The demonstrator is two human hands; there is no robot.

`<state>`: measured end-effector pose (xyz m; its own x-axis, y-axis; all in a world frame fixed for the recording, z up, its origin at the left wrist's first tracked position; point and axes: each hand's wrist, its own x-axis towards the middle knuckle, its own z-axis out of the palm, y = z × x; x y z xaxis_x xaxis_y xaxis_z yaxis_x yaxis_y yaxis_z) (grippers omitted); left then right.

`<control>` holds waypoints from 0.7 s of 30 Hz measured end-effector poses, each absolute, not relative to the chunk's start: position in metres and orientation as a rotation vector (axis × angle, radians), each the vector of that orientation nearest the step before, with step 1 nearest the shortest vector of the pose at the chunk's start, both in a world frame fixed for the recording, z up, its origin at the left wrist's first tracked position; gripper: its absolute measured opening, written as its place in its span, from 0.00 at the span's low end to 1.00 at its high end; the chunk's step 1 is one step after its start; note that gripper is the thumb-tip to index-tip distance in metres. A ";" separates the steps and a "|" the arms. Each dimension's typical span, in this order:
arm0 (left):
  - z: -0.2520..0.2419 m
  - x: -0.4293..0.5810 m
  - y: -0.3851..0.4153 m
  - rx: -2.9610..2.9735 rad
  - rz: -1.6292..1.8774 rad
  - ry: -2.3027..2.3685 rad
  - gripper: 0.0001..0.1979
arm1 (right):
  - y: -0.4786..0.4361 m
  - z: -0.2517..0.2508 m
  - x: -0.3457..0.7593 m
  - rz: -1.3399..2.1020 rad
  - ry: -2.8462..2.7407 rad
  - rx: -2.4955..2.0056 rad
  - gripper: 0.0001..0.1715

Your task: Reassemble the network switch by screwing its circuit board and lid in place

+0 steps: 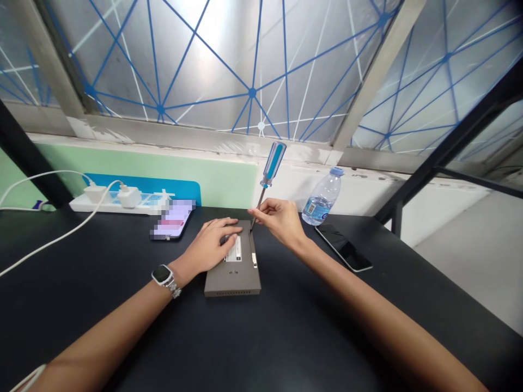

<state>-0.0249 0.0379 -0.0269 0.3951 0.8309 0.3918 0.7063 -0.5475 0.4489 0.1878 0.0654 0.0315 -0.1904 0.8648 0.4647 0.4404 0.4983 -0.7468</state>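
Note:
A flat grey metal box [232, 275] with a white label lies on the black table [261, 337]. My left hand [212, 245] rests flat on its top, fingers stretched out over the far end. My right hand [278, 218] pinches the metal shaft of a screwdriver [267, 177] with a blue and clear handle. The screwdriver stands nearly upright, its tip down on the box's far right corner. A watch sits on my left wrist.
A water bottle [322, 200] leans behind my right hand, with a dark phone [344, 247] lying face up beside it. Another phone [174, 220] lies at the back left, next to a white power strip [118, 200] with chargers and white cables [49, 239].

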 end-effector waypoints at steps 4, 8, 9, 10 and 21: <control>-0.026 -0.025 0.038 2.439 0.853 1.378 0.18 | 0.067 0.031 0.187 0.650 -1.874 -1.074 0.15; -0.026 -0.025 0.037 2.441 0.846 1.381 0.17 | 0.070 0.030 0.188 0.823 -1.880 -1.025 0.12; -0.026 -0.025 0.038 2.443 0.851 1.378 0.17 | 0.070 0.030 0.188 0.850 -1.885 -1.011 0.12; -0.026 -0.025 0.038 2.446 0.855 1.373 0.17 | 0.070 0.030 0.188 0.872 -1.894 -0.998 0.12; -0.029 -0.026 0.039 2.448 0.870 1.369 0.17 | 0.069 0.025 0.184 1.021 -1.569 -0.978 0.19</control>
<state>-0.0257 0.0390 -0.0285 0.3960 0.8295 0.3937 0.7088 -0.5488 0.4433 0.1839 0.0693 0.0249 -0.1903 0.9356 0.2975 0.1072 0.3211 -0.9410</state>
